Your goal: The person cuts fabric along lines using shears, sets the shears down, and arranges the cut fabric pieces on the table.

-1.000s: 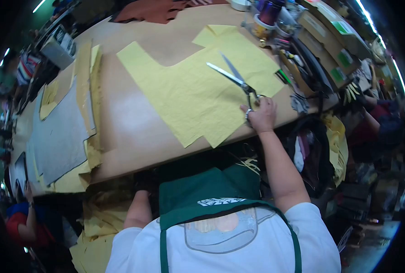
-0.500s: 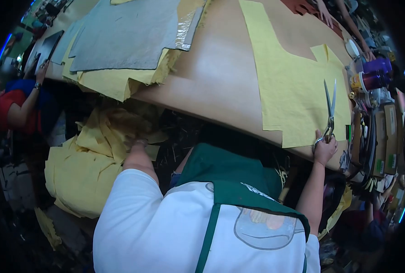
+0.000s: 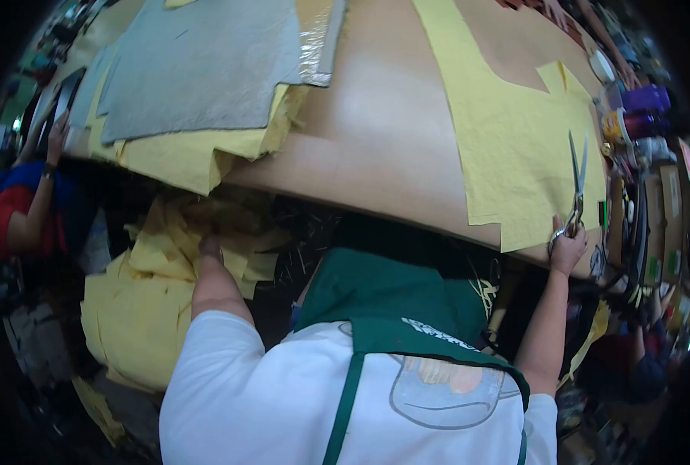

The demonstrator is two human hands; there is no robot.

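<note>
My right hand (image 3: 569, 247) grips the handles of metal scissors (image 3: 578, 186), whose slightly parted blades point away from me over a yellow fabric piece (image 3: 523, 163). This piece lies flat on the brown table (image 3: 360, 155) with cut edges. Down to the left, below the table edge, my left hand (image 3: 211, 246) reaches into a crumpled heap of yellow fabric (image 3: 170, 240). Its fingers are hidden in the folds and shade. Beneath that sits a large yellow fabric bundle (image 3: 135, 318).
Grey sheets (image 3: 190, 70) over a yellow fabric stack cover the table's left. Jars, including a purple one (image 3: 645, 98), and cardboard boxes (image 3: 670, 217) line the right side. One person in red (image 3: 19, 221) is at left; another's hand (image 3: 631, 77) shows at upper right.
My view has shifted a little, so the table and scissors appear further right. My left arm reaches slightly deeper into the heap. My right hand keeps its hold on the scissors.
</note>
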